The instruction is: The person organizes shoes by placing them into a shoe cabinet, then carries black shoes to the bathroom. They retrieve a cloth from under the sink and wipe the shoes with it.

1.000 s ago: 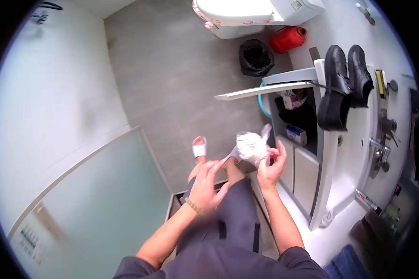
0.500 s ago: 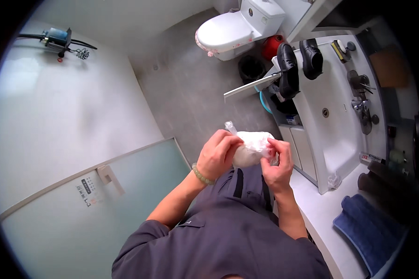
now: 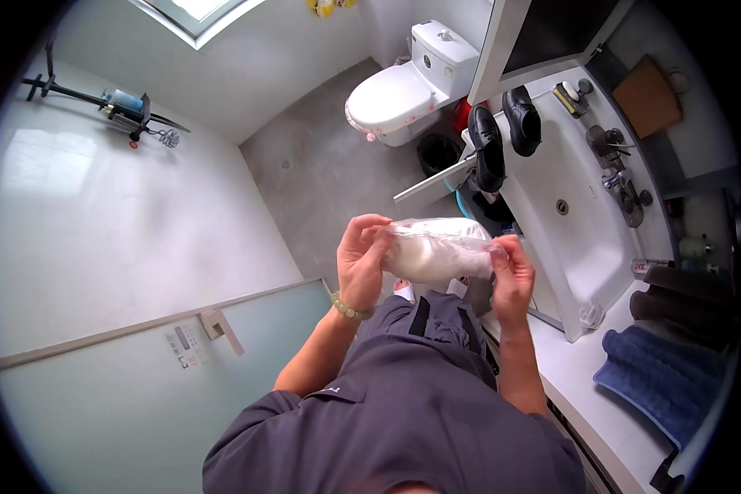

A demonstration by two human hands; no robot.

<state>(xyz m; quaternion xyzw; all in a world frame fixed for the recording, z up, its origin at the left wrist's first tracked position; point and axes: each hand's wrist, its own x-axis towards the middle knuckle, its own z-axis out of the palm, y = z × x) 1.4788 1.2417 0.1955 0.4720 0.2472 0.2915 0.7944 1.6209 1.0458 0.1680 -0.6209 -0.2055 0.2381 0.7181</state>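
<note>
A clear plastic bag (image 3: pixel 438 257) with soft white contents, whose kind I cannot make out, is stretched between my two hands in front of my body. My left hand (image 3: pixel 361 262), with a beaded bracelet on its wrist, pinches the bag's left end. At the other end, the fingers and thumb of my right hand (image 3: pixel 513 276) grip the plastic. The film is pulled smooth along the top, and the white bundle lies lengthwise inside.
To the right, a pair of black shoes (image 3: pixel 487 152) rests on the rim of the white sink (image 3: pixel 543 247). A cabinet door (image 3: pixel 436 183) juts out below them. Beyond are a black bin (image 3: pixel 439 156) and a toilet (image 3: pixel 387 100). A blue towel (image 3: pixel 663 375) lies on the counter; a frosted glass door (image 3: pixel 132 403) is at left.
My hands have spread apart and drawn the bag out wider and flatter. Its gathered end near my left hand no longer sticks up. The view has shifted, so more of the far wall shows.
</note>
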